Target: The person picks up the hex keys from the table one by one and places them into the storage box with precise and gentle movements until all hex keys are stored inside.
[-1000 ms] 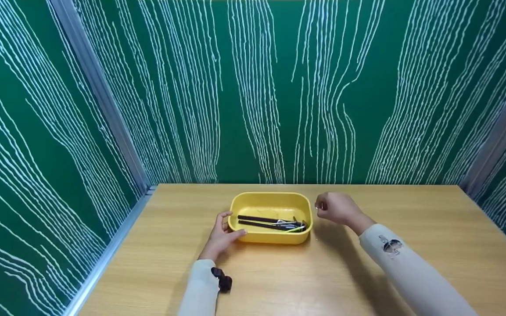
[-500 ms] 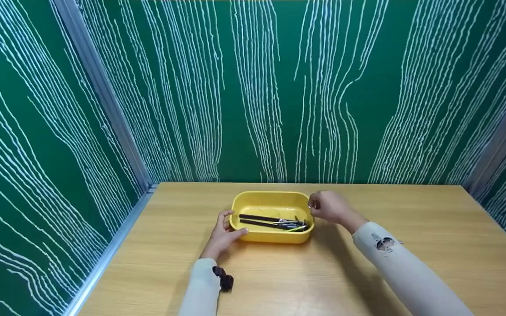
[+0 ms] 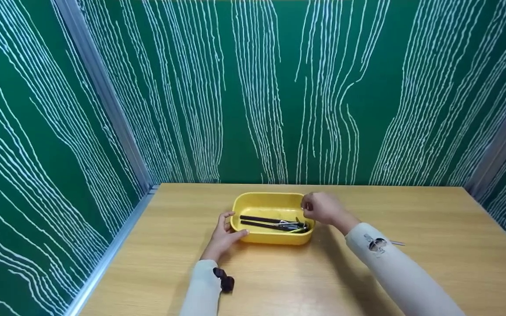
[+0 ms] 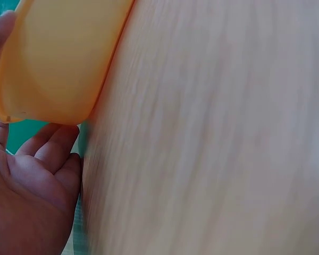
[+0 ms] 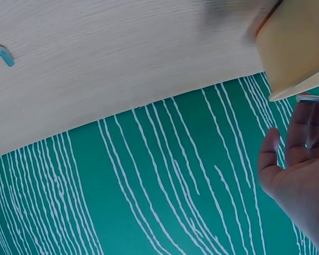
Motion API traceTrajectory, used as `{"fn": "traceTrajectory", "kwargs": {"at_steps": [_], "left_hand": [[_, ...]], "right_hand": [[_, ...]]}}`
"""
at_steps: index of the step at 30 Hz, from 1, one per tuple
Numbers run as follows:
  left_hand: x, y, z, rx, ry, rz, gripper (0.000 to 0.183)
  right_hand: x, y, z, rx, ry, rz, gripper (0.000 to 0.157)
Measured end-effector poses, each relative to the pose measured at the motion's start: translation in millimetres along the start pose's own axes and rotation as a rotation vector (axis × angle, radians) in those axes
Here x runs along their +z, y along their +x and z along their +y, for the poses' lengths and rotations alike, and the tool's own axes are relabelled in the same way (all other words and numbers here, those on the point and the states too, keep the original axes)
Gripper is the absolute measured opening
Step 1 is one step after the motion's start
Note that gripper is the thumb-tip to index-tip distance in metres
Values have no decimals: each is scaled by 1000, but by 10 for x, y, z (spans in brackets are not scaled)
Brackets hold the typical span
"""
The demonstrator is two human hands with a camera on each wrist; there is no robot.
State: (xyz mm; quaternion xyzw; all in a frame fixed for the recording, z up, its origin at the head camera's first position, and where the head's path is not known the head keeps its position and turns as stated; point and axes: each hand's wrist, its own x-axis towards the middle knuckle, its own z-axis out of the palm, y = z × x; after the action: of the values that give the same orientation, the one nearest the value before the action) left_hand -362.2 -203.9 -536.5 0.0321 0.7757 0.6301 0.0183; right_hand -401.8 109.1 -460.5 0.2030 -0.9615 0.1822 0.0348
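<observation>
A yellow plastic container [image 3: 274, 238] stands on the wooden table. My left hand [image 3: 223, 239] grips its left end, thumb at the front rim and fingers around the side; in the left wrist view the left hand [image 4: 34, 183] is beside the container's wall [image 4: 64, 64]. Over the right rim, my right hand [image 3: 325, 207] pinches a small silvery metal rod [image 5: 311, 99], mostly hidden by the fingers. Inside the container lie two black rods [image 3: 259, 218], several thin metal pieces and a yellow-green strip [image 3: 296, 229], bunched at the right end.
A bent metal piece like a hex key [image 5: 1, 53] lies on the table [image 3: 147, 263], with a thin metal rod [image 3: 397, 243] showing beside the right sleeve in the head view. Green panels [image 3: 253, 109] with white wavy lines rise behind the table and at both sides.
My right hand has moved left, from beside the container to over its right rim. A thin metal rod has come into sight behind the right sleeve. The left hand keeps its grip.
</observation>
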Motion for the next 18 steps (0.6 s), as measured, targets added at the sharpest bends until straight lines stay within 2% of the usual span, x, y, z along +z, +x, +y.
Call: {"fn": "traceTrajectory", "kwargs": {"at_steps": [9,18], "left_hand": [[-9,5,-23,-12,5,7,84],[-15,-7,-26,11,2,-1,84]], "right_hand": [[79,59,-109,-22,17,3,10],[144,88,-217,-32,42,-13,8]]}}
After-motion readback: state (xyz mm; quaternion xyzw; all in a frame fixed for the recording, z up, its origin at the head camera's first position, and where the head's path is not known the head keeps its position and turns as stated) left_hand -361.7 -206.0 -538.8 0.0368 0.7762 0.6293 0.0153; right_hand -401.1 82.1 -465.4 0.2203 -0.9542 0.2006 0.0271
